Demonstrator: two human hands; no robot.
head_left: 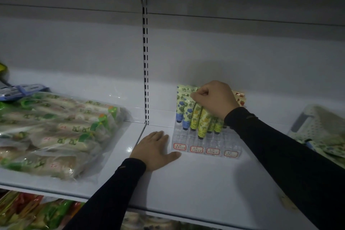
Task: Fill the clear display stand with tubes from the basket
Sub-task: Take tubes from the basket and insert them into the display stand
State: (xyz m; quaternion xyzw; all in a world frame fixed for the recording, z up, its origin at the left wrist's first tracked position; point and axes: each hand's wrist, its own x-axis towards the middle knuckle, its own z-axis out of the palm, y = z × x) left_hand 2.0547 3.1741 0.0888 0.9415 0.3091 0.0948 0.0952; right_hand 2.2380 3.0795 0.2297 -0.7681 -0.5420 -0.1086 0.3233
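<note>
Stand (205, 142) sits on white shelf (186, 183), right of the slotted upright (145, 65), back edge near the rear wall. Clear tiered acrylic, four red-bordered labels (205, 150) along the front. Tubes (196, 115) stand cap-down in the rear rows: blue-flower ones at left, yellow-green ones in the middle, red-print ones mostly hidden behind the right hand; front rows hold nothing. Right hand (214, 99) is over the back rows, fingers curled tight, fingertips pinching the top crimp of a tube (189, 106) at left-centre. Left hand (155, 150) lies flat on the shelf, fingers straight, thumb just beside the stand's front-left corner, holding nothing. Basket (306, 117) at far right edge, patterned packs inside. Bagged tube packs (56, 132) piled on the shelf at left.
</note>
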